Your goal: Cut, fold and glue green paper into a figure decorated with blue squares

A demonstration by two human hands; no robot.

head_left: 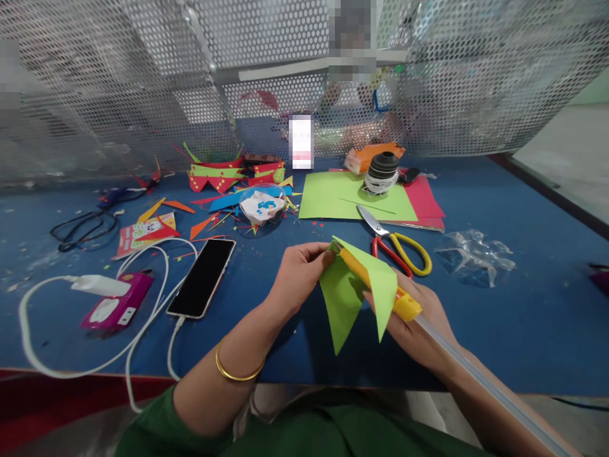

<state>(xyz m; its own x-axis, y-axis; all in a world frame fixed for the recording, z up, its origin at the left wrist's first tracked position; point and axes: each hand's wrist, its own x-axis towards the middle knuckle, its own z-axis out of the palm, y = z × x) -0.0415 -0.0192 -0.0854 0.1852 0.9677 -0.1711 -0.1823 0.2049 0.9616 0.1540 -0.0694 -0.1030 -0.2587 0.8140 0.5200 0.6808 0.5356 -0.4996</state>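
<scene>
My left hand [297, 273] pinches the upper corner of a folded lime-green paper piece [343, 311], which has two points hanging down. My right hand [423, 320] is closed round a slim yellow tool [356, 268], lying between the paper's folds with its narrow tip near my left fingertips. From the tool's rear end a long translucent rod [480, 374] runs toward the lower right. I cannot make out the tool's exact kind. Part of my right hand's fingers is hidden by the paper. Just beyond lie scissors [377, 230] with one red and one yellow handle, blades pointing away.
Green paper sheets [328, 197] lie under a black-topped spool [383, 168]. A clear dish [261, 206] sits amid colourful paper scraps. Left are a phone [202, 279], a purple power bank [118, 304] and white cable. Crumpled clear plastic [476, 254] lies right. Perforated metal mesh [143, 82] stands behind.
</scene>
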